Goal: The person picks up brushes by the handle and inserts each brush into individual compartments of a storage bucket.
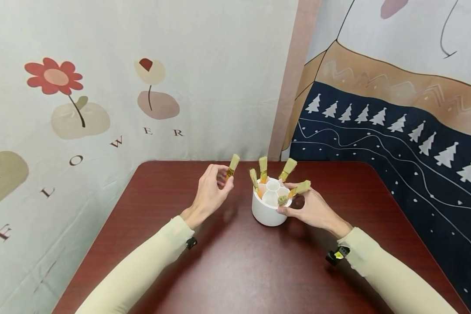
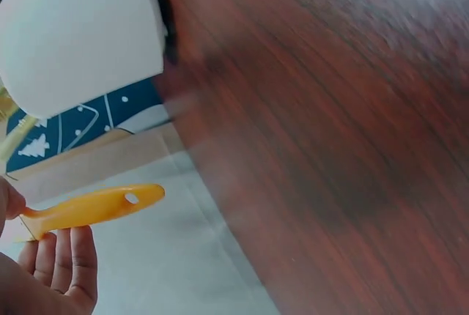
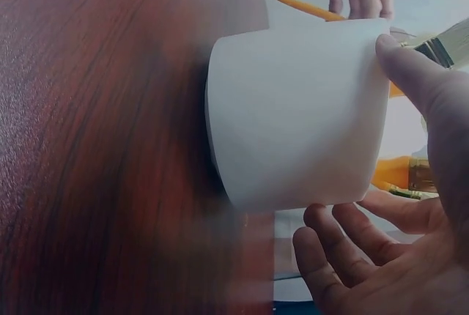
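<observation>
My left hand pinches a flat paintbrush above the table, left of a white round holder. The brush's pale bristles point up; its orange handle, with a hole near the end, shows in the left wrist view. My right hand grips the holder at its right side, the thumb on the near wall and the fingers on the far side. Several similar brushes stand in the holder's outer compartments, bristles up and leaning outward. Their lower handles are hidden inside.
The holder stands on a dark red wooden table, towards its back edge. Behind hangs a pale cloth with printed flowers and letters. A dark blue cloth with white trees hangs at the right.
</observation>
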Demonstrator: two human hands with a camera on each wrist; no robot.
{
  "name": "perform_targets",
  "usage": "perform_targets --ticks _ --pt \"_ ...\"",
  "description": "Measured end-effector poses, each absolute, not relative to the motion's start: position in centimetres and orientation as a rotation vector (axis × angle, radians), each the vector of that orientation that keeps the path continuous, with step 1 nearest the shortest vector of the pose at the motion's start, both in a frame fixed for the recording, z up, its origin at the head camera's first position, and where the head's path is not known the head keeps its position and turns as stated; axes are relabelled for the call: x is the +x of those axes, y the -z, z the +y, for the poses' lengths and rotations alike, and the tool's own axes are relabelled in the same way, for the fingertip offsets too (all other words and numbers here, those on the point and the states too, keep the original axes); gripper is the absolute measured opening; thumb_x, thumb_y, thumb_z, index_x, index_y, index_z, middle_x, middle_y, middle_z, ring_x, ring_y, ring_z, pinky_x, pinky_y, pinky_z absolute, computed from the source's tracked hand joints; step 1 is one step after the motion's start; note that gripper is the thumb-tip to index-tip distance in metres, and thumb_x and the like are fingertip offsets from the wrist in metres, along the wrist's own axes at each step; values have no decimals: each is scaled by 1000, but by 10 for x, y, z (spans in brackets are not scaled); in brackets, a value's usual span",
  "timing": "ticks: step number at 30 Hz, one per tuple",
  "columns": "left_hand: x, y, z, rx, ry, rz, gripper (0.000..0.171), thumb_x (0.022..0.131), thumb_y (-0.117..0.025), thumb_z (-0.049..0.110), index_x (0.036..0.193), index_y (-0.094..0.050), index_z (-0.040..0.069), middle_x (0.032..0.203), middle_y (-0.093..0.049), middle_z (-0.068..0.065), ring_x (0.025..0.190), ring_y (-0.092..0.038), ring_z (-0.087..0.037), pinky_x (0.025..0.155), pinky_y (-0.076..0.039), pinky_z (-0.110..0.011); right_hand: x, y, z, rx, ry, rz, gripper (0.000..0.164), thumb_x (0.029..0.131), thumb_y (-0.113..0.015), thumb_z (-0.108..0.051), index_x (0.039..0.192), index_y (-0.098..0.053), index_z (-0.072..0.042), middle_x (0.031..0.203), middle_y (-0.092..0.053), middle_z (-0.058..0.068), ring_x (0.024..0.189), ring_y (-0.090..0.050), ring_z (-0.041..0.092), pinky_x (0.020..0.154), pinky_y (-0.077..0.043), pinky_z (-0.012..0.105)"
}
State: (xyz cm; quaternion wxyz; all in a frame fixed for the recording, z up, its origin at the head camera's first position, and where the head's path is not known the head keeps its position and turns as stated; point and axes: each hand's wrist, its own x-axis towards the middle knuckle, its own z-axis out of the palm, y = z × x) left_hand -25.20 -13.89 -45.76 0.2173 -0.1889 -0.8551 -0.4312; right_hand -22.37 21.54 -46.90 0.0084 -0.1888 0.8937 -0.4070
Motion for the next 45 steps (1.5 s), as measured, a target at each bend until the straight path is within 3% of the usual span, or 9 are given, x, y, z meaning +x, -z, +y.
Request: perform_targets --ticks 10,16,31,45 --pt "-237 445 -128 -568 1274 -2280 33 105 -81 7 134 -69 -2 117 -71 -15 98 -80 -25 86 -72 -32 -223 468 212 -541 1290 2797 90 91 -100 -49 164 -64 -11 150 -75 12 106 -76 19 94 -66 34" --pt "-229 439 -121 -605 1292 -2242 33 103 -82 6 133 -69 -1 116 -71 -15 96 -79 -23 84 -73 -35 -220 466 209 -500 1292 2810 91 90 -101 -50 162 -65 -8 149 -75 14 105 -77 21 91 -66 34" --pt "-215 429 -106 -678 1371 -2119 29 103 -83 4 130 -72 1 111 -74 -13 93 -81 -23 82 -73 -37 -213 463 204 -484 1304 2851 84 91 -100 -50 155 -69 -7 147 -74 17 113 -75 27 97 -67 48" --pt "-209 419 -99 -670 1411 -2038 28 102 -84 7 127 -71 2 108 -79 -11 94 -82 -24 83 -73 -39 -209 463 199 -432 1261 2890 90 89 -101 -56 155 -67 -5 149 -71 19 119 -74 30 95 -62 37"
